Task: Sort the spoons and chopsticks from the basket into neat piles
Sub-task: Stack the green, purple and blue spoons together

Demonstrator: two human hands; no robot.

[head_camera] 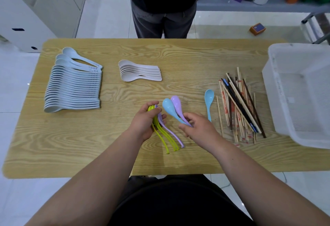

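My left hand grips a bunch of thin spoons, several yellow-green and one lilac, with their handles fanning out below the palm. My right hand pinches the handles of a blue spoon and a lilac spoon, bowls pointing away from me. Another blue spoon lies alone on the wooden table. A loose heap of chopsticks lies to its right. A long row of pale blue spoons and a small stack of white spoons lie further back.
A white plastic basket stands at the table's right edge. A person in dark clothes stands at the far side of the table. A small orange box lies on the floor beyond.
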